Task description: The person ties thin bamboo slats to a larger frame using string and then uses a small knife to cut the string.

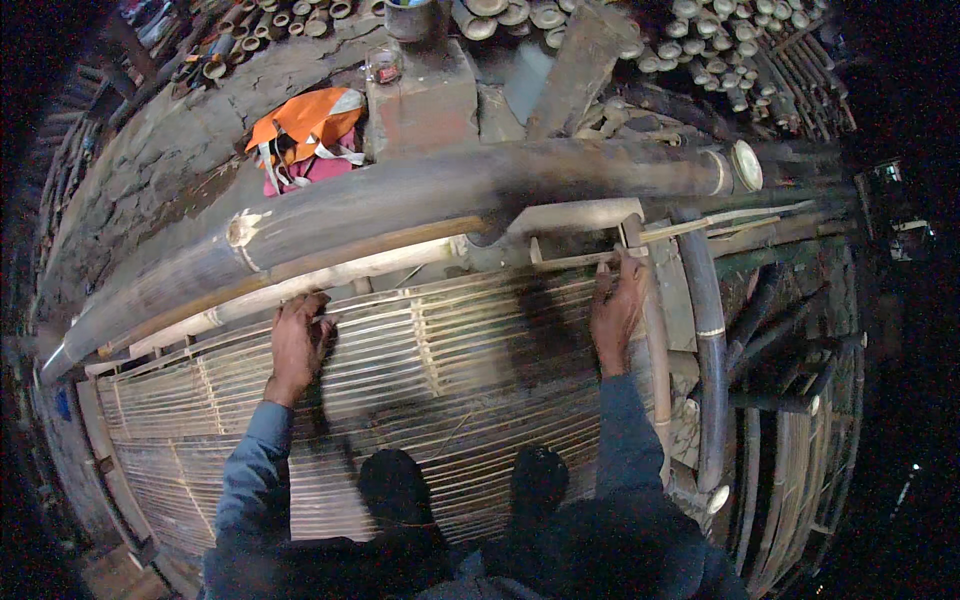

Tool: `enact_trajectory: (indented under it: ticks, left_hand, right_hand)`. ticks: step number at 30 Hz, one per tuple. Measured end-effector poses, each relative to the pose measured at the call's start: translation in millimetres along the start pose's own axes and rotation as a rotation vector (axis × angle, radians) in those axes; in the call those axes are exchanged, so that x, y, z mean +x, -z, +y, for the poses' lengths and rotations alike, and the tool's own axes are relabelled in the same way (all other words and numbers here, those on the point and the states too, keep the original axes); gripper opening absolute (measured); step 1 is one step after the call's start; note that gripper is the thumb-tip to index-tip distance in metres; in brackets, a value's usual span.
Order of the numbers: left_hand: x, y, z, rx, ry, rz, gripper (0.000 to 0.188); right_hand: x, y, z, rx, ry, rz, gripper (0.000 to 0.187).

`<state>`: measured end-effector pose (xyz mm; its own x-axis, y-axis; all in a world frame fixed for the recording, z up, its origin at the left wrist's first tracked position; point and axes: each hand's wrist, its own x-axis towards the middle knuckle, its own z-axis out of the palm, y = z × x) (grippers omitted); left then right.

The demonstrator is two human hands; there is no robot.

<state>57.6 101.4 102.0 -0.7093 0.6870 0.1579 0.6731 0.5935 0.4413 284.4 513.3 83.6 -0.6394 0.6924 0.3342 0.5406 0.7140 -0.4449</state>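
Before stacked bamboo (715, 40), the slatted panel (375, 345) lies beneath left hand (297, 348), grip loosely parted, and right hand (617, 312), grip unclear

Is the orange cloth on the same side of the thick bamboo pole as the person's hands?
No, the orange cloth lies beyond the thick bamboo pole, while the left hand and right hand are on its near side.
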Motion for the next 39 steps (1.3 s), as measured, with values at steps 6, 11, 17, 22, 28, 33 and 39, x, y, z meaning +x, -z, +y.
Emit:
enact_trajectory:
  ticks: [6,11,17,22,28,33,39]
  left_hand:
    - [-12,25,9,-0.127,0.115,0.274,0.022]
    - [-19,64,34,-0.082,0.158,0.212,0.023]
    - [1,63,44,-0.038,0.192,0.115,0.026]
    - [-2,64,32,-0.015,0.177,0.064,0.028]
    - [-1,19,19,-0.269,0.169,0.077,0.023]
    - [8,-20,-10,-0.339,0.337,-0.032,0.031]
    - [7,-33,-16,-0.264,0.398,0.001,0.030]
  right_hand:
    - [4,-23,34,-0.235,0.143,-0.181,0.062]
    - [3,-23,38,-0.144,0.210,-0.223,0.058]
    - [8,-23,27,-0.171,0.186,-0.185,0.054]
    - [9,-32,33,-0.195,0.178,-0.142,0.048]
    - [5,-36,38,-0.308,0.103,-0.146,0.046]
    - [5,-34,40,-0.221,0.068,-0.132,0.044]
    - [4,-39,50,-0.250,0.106,-0.098,0.043]
